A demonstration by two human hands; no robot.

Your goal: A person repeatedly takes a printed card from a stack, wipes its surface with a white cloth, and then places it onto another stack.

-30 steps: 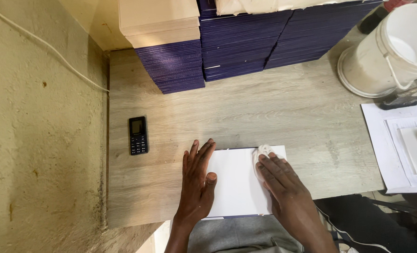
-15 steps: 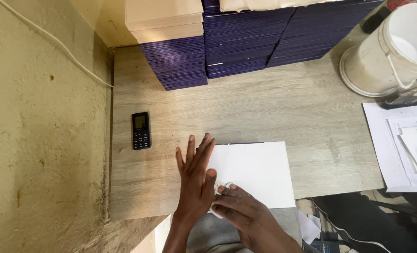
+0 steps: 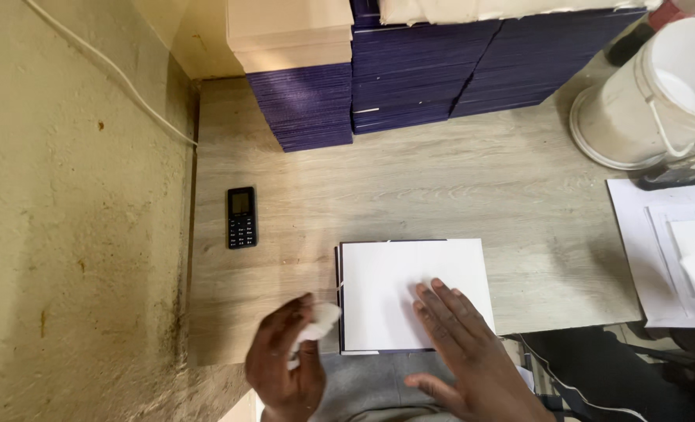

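At the table's near edge, I see the left hand (image 3: 289,367) closed on what looks like a white cloth wad (image 3: 318,320), the right hand (image 3: 460,348) flat and open on a white-paged book (image 3: 410,281); beyond lie a black phone (image 3: 242,217) and purple book stacks (image 3: 410,74).

Soft, even daylight fills the scene, moderately bright, with no harsh glare. The white bucket (image 3: 660,94) and paper sheets (image 3: 668,258) at the right look slightly washed out. Shadows on the worktop (image 3: 457,180) stay faint (darkest beneath the stacked purple books (image 3: 410,86)). Focus is sharp; edges bend mildly.
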